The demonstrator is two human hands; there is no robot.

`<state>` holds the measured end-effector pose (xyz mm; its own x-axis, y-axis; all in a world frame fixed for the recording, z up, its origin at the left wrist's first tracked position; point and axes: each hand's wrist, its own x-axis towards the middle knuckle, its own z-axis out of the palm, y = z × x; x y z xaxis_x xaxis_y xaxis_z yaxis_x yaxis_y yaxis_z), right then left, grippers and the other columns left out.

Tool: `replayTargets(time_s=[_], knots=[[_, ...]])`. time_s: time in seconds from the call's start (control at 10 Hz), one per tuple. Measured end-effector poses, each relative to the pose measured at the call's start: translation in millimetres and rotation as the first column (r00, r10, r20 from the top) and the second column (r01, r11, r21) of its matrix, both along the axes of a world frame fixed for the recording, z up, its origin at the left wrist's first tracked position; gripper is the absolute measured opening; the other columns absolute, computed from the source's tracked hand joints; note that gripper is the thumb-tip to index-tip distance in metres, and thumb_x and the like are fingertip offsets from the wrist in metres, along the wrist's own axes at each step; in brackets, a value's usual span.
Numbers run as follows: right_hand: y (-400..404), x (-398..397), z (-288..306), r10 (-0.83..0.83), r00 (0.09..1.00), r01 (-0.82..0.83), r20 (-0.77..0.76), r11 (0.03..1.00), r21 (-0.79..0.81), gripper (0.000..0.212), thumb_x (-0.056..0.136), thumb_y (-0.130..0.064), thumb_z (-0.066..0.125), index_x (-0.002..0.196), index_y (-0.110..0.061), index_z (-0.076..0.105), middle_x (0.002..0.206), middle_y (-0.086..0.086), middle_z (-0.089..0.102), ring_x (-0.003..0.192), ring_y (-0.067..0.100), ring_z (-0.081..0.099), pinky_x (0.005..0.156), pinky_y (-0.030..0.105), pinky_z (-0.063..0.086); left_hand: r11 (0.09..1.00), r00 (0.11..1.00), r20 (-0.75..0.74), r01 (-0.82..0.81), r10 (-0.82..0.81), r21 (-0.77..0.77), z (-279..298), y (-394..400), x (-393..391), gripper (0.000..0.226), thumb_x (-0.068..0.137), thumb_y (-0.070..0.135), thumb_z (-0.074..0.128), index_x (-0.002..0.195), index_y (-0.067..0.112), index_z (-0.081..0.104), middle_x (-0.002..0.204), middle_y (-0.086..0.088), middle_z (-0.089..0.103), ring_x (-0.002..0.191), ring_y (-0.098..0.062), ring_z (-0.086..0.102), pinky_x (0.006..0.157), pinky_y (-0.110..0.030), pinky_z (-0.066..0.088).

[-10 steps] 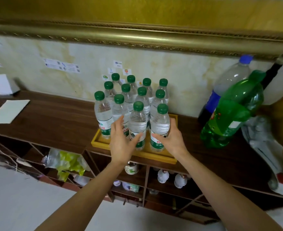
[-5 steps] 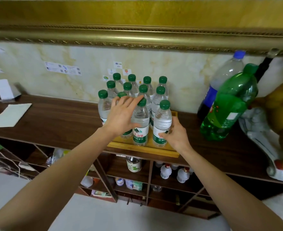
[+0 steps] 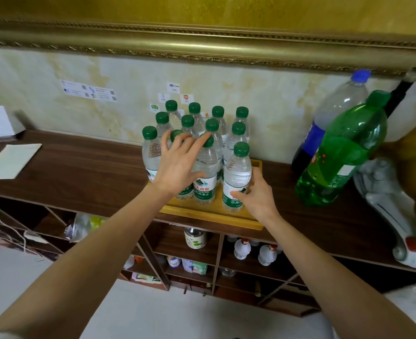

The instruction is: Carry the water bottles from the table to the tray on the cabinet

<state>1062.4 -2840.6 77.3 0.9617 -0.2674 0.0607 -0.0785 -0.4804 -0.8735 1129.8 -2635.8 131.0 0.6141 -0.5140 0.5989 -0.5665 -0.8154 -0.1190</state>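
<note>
The left hand [image 3: 177, 165] hides one water bottle [image 3: 177, 137] but its cap.

We see clear glossy plastic water bottles [image 3: 236, 177] on a smooth pale wooden tray [image 3: 209, 215], atop a dark matt wood-grain cabinet [image 3: 79, 167].

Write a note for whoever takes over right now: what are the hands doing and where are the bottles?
Left hand: fingers spread, resting on the front bottle caps, no grip.
Right hand: thumb and fingers curled round the front right bottle.
Water bottles: twelve stand upright, packed on the tray on the cabinet.
Done: tray loaded.
Left: let go; no table in view, so check it for more.
</note>
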Motion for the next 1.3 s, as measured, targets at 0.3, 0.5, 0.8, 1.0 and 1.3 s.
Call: replayTargets(time_s=[0.3, 0.5, 0.8, 1.0, 1.3], knots=[[14.1, 14.1, -1.2, -0.016, 1.000, 0.017, 0.015, 1.000, -0.015, 0.068, 0.074, -0.011, 0.082, 0.130, -0.023, 0.046, 0.127, -0.003, 0.062, 0.116, 0.015, 0.058, 0.093, 0.028, 0.049, 1.000, 1.000, -0.019, 0.007, -0.007, 0.015, -6.4, 1.4, 2.2, 0.103, 0.061, 0.048, 0.085, 0.146, 0.014, 0.039, 0.119, -0.004, 0.063, 0.122, -0.027, 0.053, 0.116, -0.052, 0.015], [16.0, 17.4, 0.0, -0.023, 0.999, 0.025, 0.037, 0.999, -0.042, 0.066, 0.072, -0.013, 0.083, 0.127, -0.020, 0.047, 0.123, -0.003, 0.063, 0.111, 0.013, 0.060, 0.089, 0.025, 0.049, 0.999, 0.999, -0.013, 0.031, -0.031, 0.033, -6.6, 7.4, 4.2, 0.101, 0.066, 0.050, 0.081, 0.148, 0.013, 0.036, 0.118, -0.004, 0.062, 0.120, -0.025, 0.054, 0.117, -0.052, 0.014], [16.0, 15.1, 1.4, -0.016, 1.000, 0.017, 0.012, 0.998, -0.065, 0.068, 0.074, -0.016, 0.082, 0.130, -0.021, 0.044, 0.126, -0.002, 0.062, 0.115, 0.014, 0.058, 0.091, 0.028, 0.048, 0.998, 0.999, -0.015, 0.030, -0.030, 0.046, -6.9, 6.5, 2.2, 0.102, 0.067, 0.047, 0.081, 0.149, 0.011, 0.032, 0.109, -0.003, 0.062, 0.106, -0.023, 0.060, 0.118, -0.055, 0.016], [14.7, 14.1, 12.1, -0.011, 0.997, 0.008, -0.071, 0.999, -0.037, 0.066, 0.077, -0.018, 0.080, 0.132, -0.015, 0.043, 0.131, 0.003, 0.059, 0.118, 0.019, 0.056, 0.088, 0.025, 0.044, 0.997, 0.997, -0.062, 0.043, -0.040, 0.060, -4.5, 8.1, 1.2, 0.099, 0.074, 0.048, 0.075, 0.152, 0.013, 0.025, 0.138, -0.008, 0.050, 0.129, -0.026, 0.048, 0.119, -0.054, 0.009], [6.7, 2.8, 41.2, 0.013, 0.997, -0.014, -0.078, 1.000, -0.013, 0.060, 0.080, -0.014, 0.077, 0.131, -0.013, 0.046, 0.130, 0.006, 0.057, 0.118, 0.019, 0.056, 0.089, 0.025, 0.045, 0.999, 0.976, -0.217, 0.000, -0.011, -0.047, 27.7, 3.4, -7.2, 0.064, 0.088, 0.037, 0.062, 0.145, 0.019, 0.040, 0.139, -0.003, 0.049, 0.134, -0.025, 0.041, 0.118, -0.056, 0.011]])
